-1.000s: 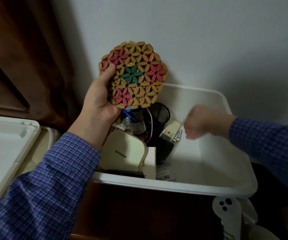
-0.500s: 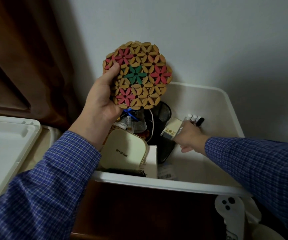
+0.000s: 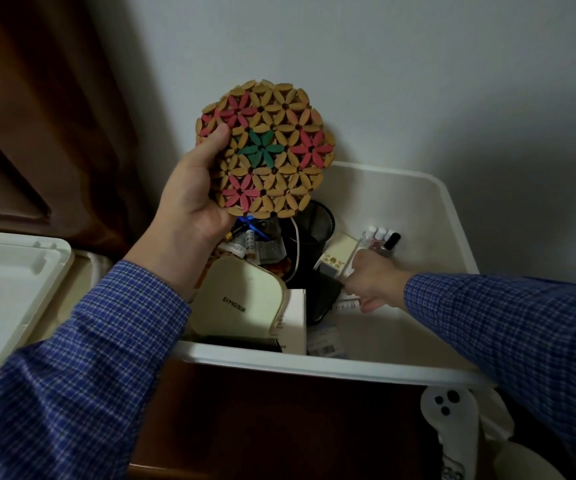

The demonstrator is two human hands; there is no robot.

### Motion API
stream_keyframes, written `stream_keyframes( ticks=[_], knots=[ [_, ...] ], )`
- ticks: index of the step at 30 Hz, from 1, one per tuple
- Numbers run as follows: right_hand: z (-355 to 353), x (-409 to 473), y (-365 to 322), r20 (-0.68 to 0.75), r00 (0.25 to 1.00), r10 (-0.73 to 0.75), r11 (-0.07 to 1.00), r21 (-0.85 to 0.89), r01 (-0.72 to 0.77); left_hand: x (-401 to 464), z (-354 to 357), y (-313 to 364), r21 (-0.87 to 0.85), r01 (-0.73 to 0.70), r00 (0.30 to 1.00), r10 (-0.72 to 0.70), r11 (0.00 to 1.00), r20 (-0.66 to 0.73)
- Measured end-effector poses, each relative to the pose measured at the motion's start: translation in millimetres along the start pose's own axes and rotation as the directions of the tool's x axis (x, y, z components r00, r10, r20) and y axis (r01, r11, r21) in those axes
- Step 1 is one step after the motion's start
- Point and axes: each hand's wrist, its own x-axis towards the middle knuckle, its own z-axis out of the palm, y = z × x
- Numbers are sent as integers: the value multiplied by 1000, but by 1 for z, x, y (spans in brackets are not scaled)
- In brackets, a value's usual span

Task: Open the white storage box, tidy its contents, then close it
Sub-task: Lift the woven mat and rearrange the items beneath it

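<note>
Our left hand (image 3: 189,206) grips the woven trivet (image 3: 265,150) above the open white storage box (image 3: 428,327). Our right hand (image 3: 369,284) pinches a small tube inside, beside the nail polish bottles (image 3: 381,239); a careless nudge could topple them.

Left hand (image 3: 189,199) raised, palm toward the camera, thumb and fingers gripping; right hand (image 3: 371,284) reaches low, fingers curled, grasp unclear.
</note>
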Motion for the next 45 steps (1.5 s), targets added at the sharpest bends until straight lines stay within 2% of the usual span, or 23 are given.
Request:
stream_keyframes(
  ticks=[6, 10, 14, 18, 22, 24, 25, 26, 27, 29, 30, 31, 33, 39, 42, 45],
  knots=[
    [-6, -3, 4, 64, 998, -13, 970, -242, 28, 0, 2, 2, 1, -2, 1000, 2, 1000, -16],
    [-19, -16, 9, 136, 980, -144, 769, -607, 198, -1, 1, 2, 6, 3, 1000, -3, 1000, -23],
    [-17, -28, 14, 272, 946, -177, 705, -636, 314, -3, 2, 2, 11, -3, 1000, 3, 1000, -26],
    [1, -36, 14, 375, 918, -131, 669, -650, 361, -3, 1, 2, 9, -1, 1000, 1, 1000, -26],
    [15, -37, 18, 359, 920, -157, 500, -774, 388, -1, 0, 2, 6, -6, 1000, 6, 1000, -17],
    [11, -37, 17, 373, 921, -116, 447, -808, 384, 0, -2, 1, 9, -6, 1000, 6, 1000, -27],
    [4, -39, 13, 378, 920, -105, 465, -799, 381, 0, -2, 1, 8, -6, 1000, 6, 1000, -28],
    [-5, -42, 7, 372, 921, -115, 527, -763, 374, 1, -2, 1, -1, -7, 1000, 7, 1000, -26],
    [-16, -45, -2, 353, 925, -140, 638, -682, 357, 0, -2, 2, -22, -13, 1000, 12, 1000, -20],
    [-36, -54, -25, 311, 930, -197, 873, -375, 310, 1, -3, 5, -81, -39, 999, 39, 996, -3],
    [-43, -59, -39, 314, 922, -226, 934, -198, 296, 1, -4, 7, -113, -51, 999, 53, 992, 12],
    [-49, -64, -55, 340, 901, -269, 951, -52, 304, 1, -5, 8, -145, -61, 997, 65, 988, 28],
    [-48, -71, -89, 397, 848, -351, 935, 103, 339, 1, -6, 11, -190, -77, 995, 88, 979, 47],
    [3, -58, -156, 327, 873, -362, 931, 166, 324, -1, -6, 13, -195, -147, 989, 151, 970, 4],
    [10, -49, -160, 301, 869, -394, 915, 220, 339, 0, -5, 12, -200, -129, 991, 136, 971, 18],
    [-13, -51, -149, 222, 846, -486, 852, 336, 402, 2, -4, 10, -172, -97, 994, 104, 980, 32]
  ],
)
